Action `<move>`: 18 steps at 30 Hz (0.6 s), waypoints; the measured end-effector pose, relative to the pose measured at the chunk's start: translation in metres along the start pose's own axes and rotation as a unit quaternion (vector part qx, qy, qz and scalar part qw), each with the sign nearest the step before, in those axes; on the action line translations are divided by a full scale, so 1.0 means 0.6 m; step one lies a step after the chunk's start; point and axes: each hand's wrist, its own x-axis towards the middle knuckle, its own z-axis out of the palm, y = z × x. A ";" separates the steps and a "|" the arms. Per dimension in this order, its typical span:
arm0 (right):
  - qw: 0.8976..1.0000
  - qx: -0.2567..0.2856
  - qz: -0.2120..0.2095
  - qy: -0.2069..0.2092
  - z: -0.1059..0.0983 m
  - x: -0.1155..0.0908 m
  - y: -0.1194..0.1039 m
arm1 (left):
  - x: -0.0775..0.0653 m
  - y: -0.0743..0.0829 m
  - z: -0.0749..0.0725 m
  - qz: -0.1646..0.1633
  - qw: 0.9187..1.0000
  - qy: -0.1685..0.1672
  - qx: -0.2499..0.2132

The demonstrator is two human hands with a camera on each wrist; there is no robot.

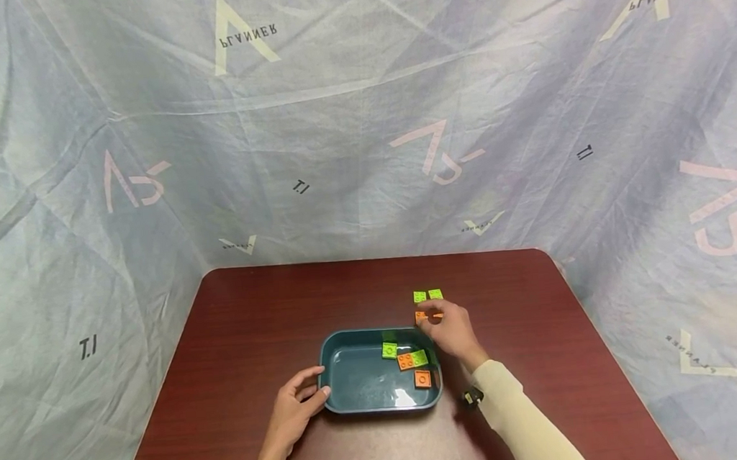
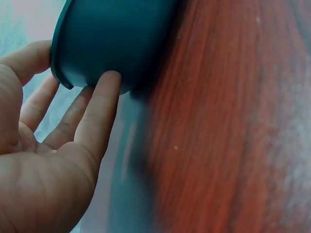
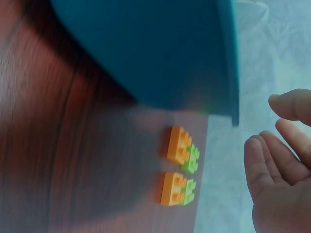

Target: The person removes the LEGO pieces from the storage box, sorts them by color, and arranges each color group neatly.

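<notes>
A dark teal tray (image 1: 363,409) sits on the table, with green and orange toy bricks lying at its right side, among them a green brick (image 1: 389,350) and an orange brick (image 1: 422,379). My left hand (image 1: 292,409) holds the tray's left end, thumb at the rim and fingers against the outer wall (image 2: 121,39). Over the far right corner hovers my right hand (image 1: 452,328), thumb and fingers apart and nothing between them. Beyond that corner, two orange bricks (image 3: 172,188) and two green bricks (image 3: 191,159) stand on the table; the hand partly covers them in the head view.
The reddish-brown wooden table (image 1: 252,318) has rounded far corners. Pale printed sheeting (image 1: 334,117) hangs behind it and on both sides. Dark wrist cameras (image 1: 472,396) are strapped at the cream sleeves (image 1: 520,420).
</notes>
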 end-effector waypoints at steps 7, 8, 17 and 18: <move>0.999 -0.004 -0.033 -0.008 0.014 -0.016 -0.027 | 0.000 0.000 0.000 0.001 1.000 0.002 0.005; 0.999 -0.006 -0.035 -0.011 0.017 -0.019 -0.029 | 0.000 0.000 0.000 0.000 1.000 0.002 0.005; 0.997 0.002 -0.064 -0.044 0.044 -0.043 -0.046 | -0.001 0.001 -0.001 -0.001 1.000 0.005 0.007; 0.997 0.003 -0.067 -0.047 0.046 -0.046 -0.049 | -0.001 0.002 -0.001 -0.001 1.000 0.005 0.007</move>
